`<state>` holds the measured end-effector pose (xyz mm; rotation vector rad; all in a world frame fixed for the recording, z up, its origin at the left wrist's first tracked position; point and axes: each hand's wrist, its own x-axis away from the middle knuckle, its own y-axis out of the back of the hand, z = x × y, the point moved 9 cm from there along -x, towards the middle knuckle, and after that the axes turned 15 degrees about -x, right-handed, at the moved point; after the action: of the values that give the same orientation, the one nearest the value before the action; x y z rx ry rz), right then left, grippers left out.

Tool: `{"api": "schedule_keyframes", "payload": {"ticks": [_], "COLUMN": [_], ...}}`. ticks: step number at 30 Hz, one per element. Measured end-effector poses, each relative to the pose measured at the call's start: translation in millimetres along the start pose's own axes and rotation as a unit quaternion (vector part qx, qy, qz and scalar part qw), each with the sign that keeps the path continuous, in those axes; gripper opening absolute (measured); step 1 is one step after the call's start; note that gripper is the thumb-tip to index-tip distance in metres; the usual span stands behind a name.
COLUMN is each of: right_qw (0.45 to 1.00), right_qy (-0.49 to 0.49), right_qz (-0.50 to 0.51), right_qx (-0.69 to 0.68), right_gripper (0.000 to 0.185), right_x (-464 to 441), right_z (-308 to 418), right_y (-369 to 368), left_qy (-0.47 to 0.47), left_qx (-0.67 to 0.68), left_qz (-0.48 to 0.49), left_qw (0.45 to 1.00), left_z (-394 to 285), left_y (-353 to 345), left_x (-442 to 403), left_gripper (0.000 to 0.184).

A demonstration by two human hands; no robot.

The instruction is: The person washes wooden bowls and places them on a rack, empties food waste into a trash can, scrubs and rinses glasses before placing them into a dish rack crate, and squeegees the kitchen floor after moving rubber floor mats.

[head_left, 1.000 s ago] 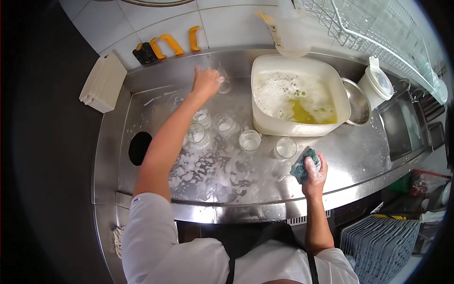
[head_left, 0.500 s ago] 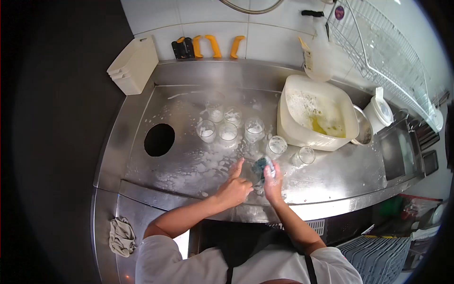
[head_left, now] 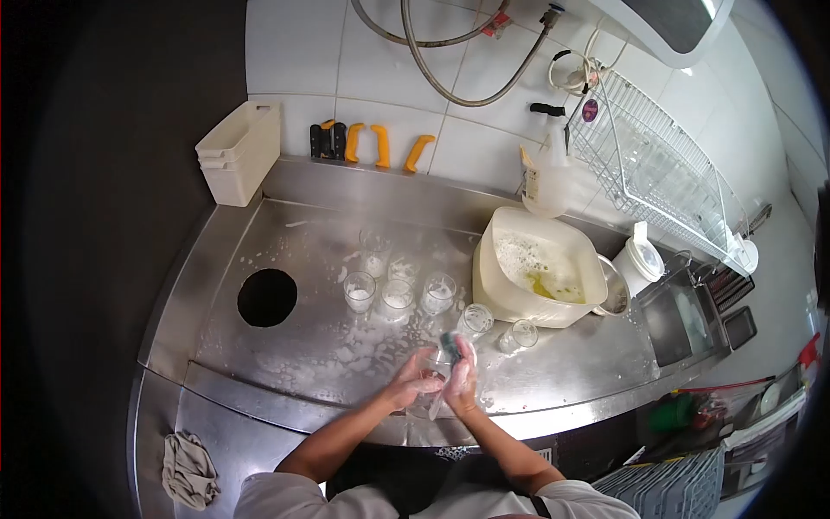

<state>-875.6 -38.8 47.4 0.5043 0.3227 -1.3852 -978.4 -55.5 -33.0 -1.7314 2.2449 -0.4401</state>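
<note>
My left hand [head_left: 410, 382] is wrapped round a clear drinking glass [head_left: 439, 367], whose outline is faint between my hands. A dark green scouring pad [head_left: 450, 345] with suds is gripped in my right hand [head_left: 462, 382], against the glass. Just beyond my hands stand several soapy glasses on the steel counter, among them a foamy glass [head_left: 475, 320], a glass [head_left: 519, 336] to its right and a glass [head_left: 438, 293] to its left. My fingers partly hide the held glass.
A white tub [head_left: 493, 298] of sudsy water stands behind the glasses at right. The steel counter [head_left: 259, 372] has a round hole [head_left: 267, 297] at left. A wire rack [head_left: 640, 203] with glassware hangs at upper right. A crumpled cloth [head_left: 188, 470] lies at lower left.
My view has tilted up, so the wall shows more. My hands have come closer together, and my left index finger, stretched out before, is now curled round the glass. The scouring pad stays in my right hand.
</note>
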Motion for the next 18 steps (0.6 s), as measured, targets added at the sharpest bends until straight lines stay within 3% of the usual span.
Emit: {"api": "schedule_keyframes", "payload": {"ticks": [1, 4, 5, 8, 9, 10, 12, 14, 16, 17, 18], "right_qw": [1.0, 0.962, 0.979, 0.985, 0.97, 0.95, 0.851, 0.714, 0.668, 0.644, 0.756], "right_qy": [0.005, -0.035, -0.077, -0.14, -0.101, 0.051, 0.163, 0.08, 0.074, 0.075, -0.134], "right_qz": [0.018, 0.252, 0.176, 0.104, 0.221, 0.3, 0.479, 0.669, 0.711, 0.731, 0.638], "right_qx": [-0.01, 0.097, 0.075, -0.008, 0.018, 0.067, 0.144, 0.19, 0.204, 0.213, 0.05], "right_gripper": [0.045, 0.041, 0.038, 0.033, 0.031, 0.031, 0.034, 0.041, 0.044, 0.046, 0.046], "right_x": [-13, -24, -30, -34, -22, -15, 21, 66, 73, 71, 55], "right_z": [8, -5, 2, -28, -33, 18, 32, -46, -32, -27, -45], "right_y": [4, -21, -19, -11, -26, -40, -56, -51, -61, -67, -69], "left_qy": [-0.012, -0.055, -0.071, -0.113, -0.055, -0.054, -0.05, -0.085, -0.057, -0.1, -0.143], "left_qx": [-0.063, -0.243, -0.304, -0.485, -0.581, -0.605, -0.645, -0.665, -0.715, -0.714, -0.71], "left_qz": [0.022, 0.086, 0.077, 0.076, 0.061, 0.08, 0.124, 0.154, 0.174, 0.127, 0.08], "left_qw": [0.998, 0.965, 0.947, 0.864, 0.809, 0.79, 0.752, 0.726, 0.675, 0.681, 0.685], "left_z": [-5, -7, 0, -52, -67, -70, -65, -47, -56, -59, -50], "left_y": [0, -2, 5, -1, 3, 7, 13, -11, -37, -30, -21], "left_x": [-1, -11, -18, -16, -14, -13, -7, -4, 4, 3, 9], "left_gripper": [0.076, 0.085, 0.092, 0.093, 0.093, 0.091, 0.088, 0.085, 0.081, 0.079, 0.078]}}
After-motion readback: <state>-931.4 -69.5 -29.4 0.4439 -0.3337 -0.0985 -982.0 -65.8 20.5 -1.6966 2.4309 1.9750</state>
